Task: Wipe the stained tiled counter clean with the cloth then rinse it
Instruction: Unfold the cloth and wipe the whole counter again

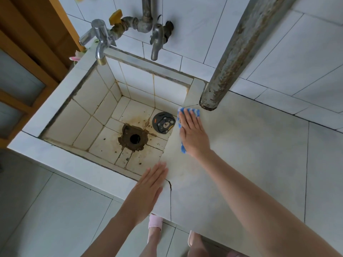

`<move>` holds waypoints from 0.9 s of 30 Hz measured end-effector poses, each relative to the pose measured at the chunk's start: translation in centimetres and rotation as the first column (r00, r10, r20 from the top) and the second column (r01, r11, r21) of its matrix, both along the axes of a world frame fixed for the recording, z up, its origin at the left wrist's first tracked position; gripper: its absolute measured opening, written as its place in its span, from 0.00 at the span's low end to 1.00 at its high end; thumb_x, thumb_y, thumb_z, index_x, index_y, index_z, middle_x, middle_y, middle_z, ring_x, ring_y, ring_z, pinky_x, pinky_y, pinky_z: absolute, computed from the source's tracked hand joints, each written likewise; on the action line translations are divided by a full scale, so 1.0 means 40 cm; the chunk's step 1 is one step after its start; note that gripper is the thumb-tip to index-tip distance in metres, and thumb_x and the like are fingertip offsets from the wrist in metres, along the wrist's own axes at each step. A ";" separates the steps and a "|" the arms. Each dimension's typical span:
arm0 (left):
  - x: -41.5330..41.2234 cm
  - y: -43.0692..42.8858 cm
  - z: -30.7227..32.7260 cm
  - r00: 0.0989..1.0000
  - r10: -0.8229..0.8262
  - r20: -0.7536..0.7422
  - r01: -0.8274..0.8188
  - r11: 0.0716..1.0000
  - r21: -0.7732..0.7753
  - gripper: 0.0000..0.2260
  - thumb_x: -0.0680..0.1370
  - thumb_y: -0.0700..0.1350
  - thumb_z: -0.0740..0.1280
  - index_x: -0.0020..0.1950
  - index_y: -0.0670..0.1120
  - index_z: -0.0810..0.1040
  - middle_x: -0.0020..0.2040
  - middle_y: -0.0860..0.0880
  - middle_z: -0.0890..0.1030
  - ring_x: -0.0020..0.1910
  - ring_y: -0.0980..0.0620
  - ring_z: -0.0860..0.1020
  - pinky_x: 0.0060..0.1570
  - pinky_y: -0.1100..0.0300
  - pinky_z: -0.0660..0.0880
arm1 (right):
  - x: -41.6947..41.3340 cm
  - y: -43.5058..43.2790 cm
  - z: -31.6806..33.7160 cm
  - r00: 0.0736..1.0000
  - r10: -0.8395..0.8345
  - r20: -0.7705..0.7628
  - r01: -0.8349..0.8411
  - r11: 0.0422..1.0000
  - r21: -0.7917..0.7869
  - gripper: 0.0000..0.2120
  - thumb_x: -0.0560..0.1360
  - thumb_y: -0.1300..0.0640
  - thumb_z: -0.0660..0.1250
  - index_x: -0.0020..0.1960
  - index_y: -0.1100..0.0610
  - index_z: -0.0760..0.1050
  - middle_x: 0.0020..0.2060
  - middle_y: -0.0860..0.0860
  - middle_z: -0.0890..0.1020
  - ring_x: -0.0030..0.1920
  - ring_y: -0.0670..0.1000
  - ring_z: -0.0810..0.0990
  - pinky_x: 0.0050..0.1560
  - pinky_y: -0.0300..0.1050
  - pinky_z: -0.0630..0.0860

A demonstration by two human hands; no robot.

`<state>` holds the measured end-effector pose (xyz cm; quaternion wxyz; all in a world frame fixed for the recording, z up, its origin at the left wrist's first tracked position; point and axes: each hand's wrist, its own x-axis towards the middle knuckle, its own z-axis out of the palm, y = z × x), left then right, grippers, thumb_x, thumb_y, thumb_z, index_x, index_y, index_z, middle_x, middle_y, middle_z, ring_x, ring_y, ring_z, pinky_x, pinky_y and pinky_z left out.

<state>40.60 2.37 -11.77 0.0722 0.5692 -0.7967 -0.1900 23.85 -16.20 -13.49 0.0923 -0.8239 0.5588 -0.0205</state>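
Cloth: the blue-and-white striped cloth (193,110) lies flat on the pale grey tiled counter (250,154), just beside the right rim of the white-tiled sink (61,101), near its far corner.
Right hand: the right hand (193,134) presses the cloth with straight, spread fingers; nothing is pinched.
Left hand: the left hand (148,188) rests flat, fingers straight, on the sink's near right corner and holds nothing.
Long axis: the cloth runs along the sink's right rim, with blue showing past the fingertips and by the wrist.
Key relation: a yellowish stain (178,169) lies along that rim, nearer the person than the cloth and between the hands. A pull along the rim would likely cover it, and the right hand is the one placed for it.
Rinsing: two metal taps (157,41) hang over the sink's far side.
Writing: the round grey drain cover (163,123) in the sink shows a cartoon bear; its small lettering is unreadable.
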 end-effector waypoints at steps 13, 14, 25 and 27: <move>-0.040 -0.043 0.005 0.997 0.004 -0.078 -0.003 1.000 0.012 0.23 0.79 0.52 0.52 0.74 0.48 0.59 0.75 0.53 0.59 0.74 0.55 0.55 0.68 0.58 0.59 | 0.072 -0.249 -0.014 0.985 -0.164 -0.059 0.168 0.983 0.068 0.26 0.81 0.56 0.41 0.76 0.63 0.39 0.76 0.57 0.41 0.76 0.55 0.39 0.76 0.50 0.39; -0.038 -0.045 0.007 0.997 0.001 -0.073 0.000 1.000 0.009 0.23 0.79 0.52 0.52 0.74 0.48 0.60 0.75 0.52 0.60 0.74 0.55 0.55 0.68 0.58 0.58 | 0.071 -0.254 -0.014 0.985 -0.159 -0.065 0.163 0.984 0.071 0.26 0.81 0.56 0.40 0.76 0.63 0.39 0.76 0.58 0.41 0.76 0.55 0.38 0.76 0.51 0.39; -0.048 -0.043 0.003 1.000 0.018 0.009 -0.018 1.000 0.017 0.24 0.79 0.53 0.50 0.74 0.48 0.59 0.74 0.52 0.60 0.73 0.54 0.55 0.67 0.59 0.55 | 0.013 -0.088 -0.028 0.998 0.050 -0.030 -0.050 0.999 0.001 0.32 0.76 0.53 0.26 0.76 0.64 0.45 0.76 0.59 0.47 0.76 0.59 0.43 0.75 0.56 0.47; -0.056 -0.053 -0.007 1.000 0.026 0.012 -0.026 1.000 0.015 0.23 0.80 0.54 0.48 0.74 0.48 0.58 0.75 0.51 0.60 0.74 0.54 0.54 0.68 0.58 0.55 | -0.017 -0.052 -0.016 0.995 0.094 -0.015 -0.093 0.995 0.019 0.31 0.76 0.51 0.27 0.76 0.61 0.44 0.76 0.55 0.46 0.76 0.55 0.42 0.76 0.53 0.44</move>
